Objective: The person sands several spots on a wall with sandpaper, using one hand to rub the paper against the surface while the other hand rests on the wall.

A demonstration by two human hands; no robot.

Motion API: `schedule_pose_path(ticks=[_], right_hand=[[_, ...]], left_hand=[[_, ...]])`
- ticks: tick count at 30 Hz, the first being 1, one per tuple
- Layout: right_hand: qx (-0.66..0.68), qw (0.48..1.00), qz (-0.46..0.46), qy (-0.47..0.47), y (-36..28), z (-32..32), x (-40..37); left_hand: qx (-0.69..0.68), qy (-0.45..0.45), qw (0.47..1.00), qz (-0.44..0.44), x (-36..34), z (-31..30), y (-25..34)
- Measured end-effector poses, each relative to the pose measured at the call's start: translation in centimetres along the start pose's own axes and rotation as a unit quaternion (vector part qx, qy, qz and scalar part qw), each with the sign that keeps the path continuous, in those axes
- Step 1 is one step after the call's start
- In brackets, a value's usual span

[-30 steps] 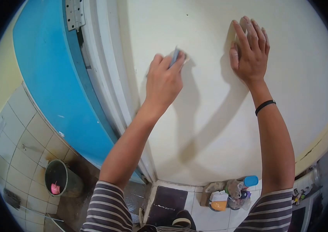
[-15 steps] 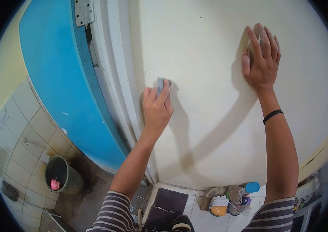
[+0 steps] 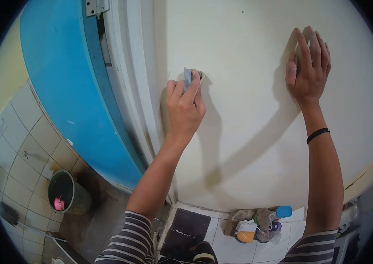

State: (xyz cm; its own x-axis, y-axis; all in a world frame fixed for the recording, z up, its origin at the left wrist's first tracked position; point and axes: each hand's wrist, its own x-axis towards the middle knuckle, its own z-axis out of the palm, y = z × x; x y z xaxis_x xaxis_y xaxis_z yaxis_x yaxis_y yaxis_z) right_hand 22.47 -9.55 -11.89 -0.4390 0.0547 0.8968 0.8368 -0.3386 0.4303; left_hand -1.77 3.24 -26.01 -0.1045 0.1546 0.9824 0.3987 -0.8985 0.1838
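My left hand (image 3: pixel 185 105) is closed around a folded piece of grey sandpaper (image 3: pixel 188 79), pressing it to the cream wall (image 3: pixel 248 88) close to the white door frame (image 3: pixel 140 79). One fingertip lies over the sheet, and part of the sheet curls up beside it. Higher up and to the right, my right hand (image 3: pixel 310 70) rests against the same wall with its fingers stretched out, holding nothing. Pale dust marks its fingertips. A small dark hole (image 3: pixel 242 12) shows in the wall near the top.
A blue door (image 3: pixel 63 79) stands at the left. Below it, a dark bucket (image 3: pixel 78 196) holds a pink dipper (image 3: pixel 59 203). On the floor by the wall lie a dark mat (image 3: pixel 185 231) and a cluster of bags and containers with a blue lid (image 3: pixel 284 211).
My left hand has slid up the wall with the sandpaper. My right hand stays at about the same spot on the wall, while the whole view has shifted slightly.
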Motion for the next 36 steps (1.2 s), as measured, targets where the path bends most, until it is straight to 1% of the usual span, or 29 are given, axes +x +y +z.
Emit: schedule_pose_path(ticks=[3,5,6,9,10,12,13,15,17,19,22,25,28,31,34,36], right_hand=[[0.001,1.000,0.001,-0.004,-0.1,-0.1,-0.2],[0.001,1.000,0.001,-0.002,-0.1,0.0,-0.1],[-0.002,1.000,0.004,-0.003,-0.1,-0.1,-0.1],[-0.006,1.000,0.002,-0.008,-0.1,-0.2,-0.1],[-0.006,1.000,0.001,-0.009,-0.1,-0.1,-0.1],[-0.008,1.000,0.002,-0.010,0.0,-0.1,-0.2],[-0.009,1.000,0.003,-0.011,0.0,-0.1,-0.1],[-0.008,1.000,0.005,-0.010,-0.1,0.0,-0.3],[-0.006,1.000,0.005,-0.005,0.0,0.1,-0.3],[-0.010,1.000,0.005,-0.010,-0.1,-0.2,-0.2],[-0.009,1.000,0.005,-0.012,-0.2,-0.1,-0.2],[-0.011,1.000,0.009,-0.014,-0.1,-0.2,-0.1],[-0.011,1.000,0.011,-0.019,-0.2,-0.3,-0.1],[-0.012,1.000,0.007,-0.022,-0.3,-0.4,-0.1],[-0.014,1.000,0.006,-0.020,-0.3,-0.3,0.0],[-0.014,1.000,0.010,-0.025,-0.3,-0.4,-0.1]], left_hand=[[0.019,-0.020,1.000,0.007,-3.3,-0.7,-0.3],[-0.006,-0.050,0.998,-0.027,-6.6,-1.1,-0.3],[-0.020,-0.065,0.997,-0.043,-6.6,-1.4,0.1],[0.010,-0.013,1.000,0.016,-3.5,-1.1,-1.2],[0.024,-0.007,1.000,0.017,-1.7,-1.3,-1.8],[0.018,0.006,1.000,-0.021,-0.1,-0.9,-1.7],[0.015,0.009,0.999,-0.041,-0.1,-0.9,-1.7],[0.016,0.023,0.999,-0.041,-2.7,-0.9,-2.0],[0.020,0.028,0.998,-0.045,-3.5,-1.2,-2.1],[0.026,0.022,0.998,-0.055,-3.0,-1.5,-2.1],[0.018,0.039,0.994,-0.102,-0.1,-0.8,-2.4],[0.002,0.033,0.990,-0.139,-0.7,-0.7,-2.0],[-0.007,0.036,0.995,-0.095,-2.4,-1.1,-2.0],[0.020,0.016,0.992,-0.124,-0.7,-1.1,-1.5],[-0.052,0.059,0.983,-0.163,0.2,-0.1,-1.8],[-0.027,0.050,0.988,-0.141,-1.3,-0.5,-1.9]])
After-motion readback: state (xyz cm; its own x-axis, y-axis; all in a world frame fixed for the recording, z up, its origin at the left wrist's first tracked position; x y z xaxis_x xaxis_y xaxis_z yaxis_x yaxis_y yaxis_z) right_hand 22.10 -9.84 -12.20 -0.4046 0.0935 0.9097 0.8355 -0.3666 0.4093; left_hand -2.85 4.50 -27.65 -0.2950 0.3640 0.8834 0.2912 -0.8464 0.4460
